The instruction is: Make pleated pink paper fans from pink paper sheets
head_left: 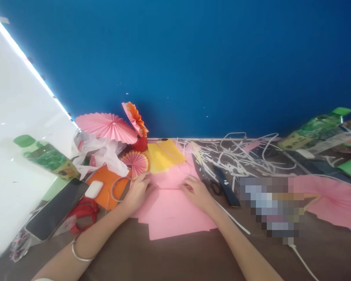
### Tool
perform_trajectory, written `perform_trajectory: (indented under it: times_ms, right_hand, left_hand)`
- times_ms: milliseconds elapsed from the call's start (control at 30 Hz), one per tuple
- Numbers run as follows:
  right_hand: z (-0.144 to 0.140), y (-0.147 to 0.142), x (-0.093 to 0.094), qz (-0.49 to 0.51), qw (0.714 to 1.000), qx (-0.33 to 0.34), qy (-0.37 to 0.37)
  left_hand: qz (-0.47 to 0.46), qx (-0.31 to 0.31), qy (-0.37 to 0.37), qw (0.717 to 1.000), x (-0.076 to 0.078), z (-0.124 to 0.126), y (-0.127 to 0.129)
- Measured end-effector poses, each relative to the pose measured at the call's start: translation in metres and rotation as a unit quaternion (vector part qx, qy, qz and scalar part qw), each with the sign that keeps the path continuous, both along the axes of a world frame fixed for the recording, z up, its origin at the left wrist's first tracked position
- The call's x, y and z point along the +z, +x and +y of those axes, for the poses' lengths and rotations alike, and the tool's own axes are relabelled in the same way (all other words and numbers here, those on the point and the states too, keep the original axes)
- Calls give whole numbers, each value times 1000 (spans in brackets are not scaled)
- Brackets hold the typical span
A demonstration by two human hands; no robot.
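Both forearms are showing bare, with no sleeves reaching down to the wrists. The left hand (138,192) is wearing no ring that can be made out, and a thin silver bangle (79,253) is circling the left forearm. The right hand (196,192) and its forearm are carrying nothing: no watch, band or glove. The fingers are too small for nail details.

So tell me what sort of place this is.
Probably a craft table at home or in a classroom: both hands, left hand and right hand, press pink paper, with folded paper fans and white paper strips nearby.
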State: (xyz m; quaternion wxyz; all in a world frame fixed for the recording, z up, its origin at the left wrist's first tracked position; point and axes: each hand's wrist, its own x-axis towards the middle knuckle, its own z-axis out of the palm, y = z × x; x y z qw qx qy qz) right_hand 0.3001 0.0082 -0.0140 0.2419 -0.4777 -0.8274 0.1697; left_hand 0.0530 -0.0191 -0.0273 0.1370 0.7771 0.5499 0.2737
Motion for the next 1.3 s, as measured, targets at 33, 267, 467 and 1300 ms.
perform_trajectory:
  times_ms: [33,267,467,1300]
  right_hand:
    - [-1,0,-2,0,1000,-10,5]
    - [-6,-4,-8,-16,999,-37,26]
    - [-6,-8,-6,-50,996,-40,61]
    - [-5,-13,-15,-64,993,-46,84]
  left_hand:
    - [-3,2,3,1000,0,1,0]
    - [-9,16,-10,1000,3,4,1]
    - [25,26,6,999,3,6,4]
    - [213,-74,102,969,11,1,6]
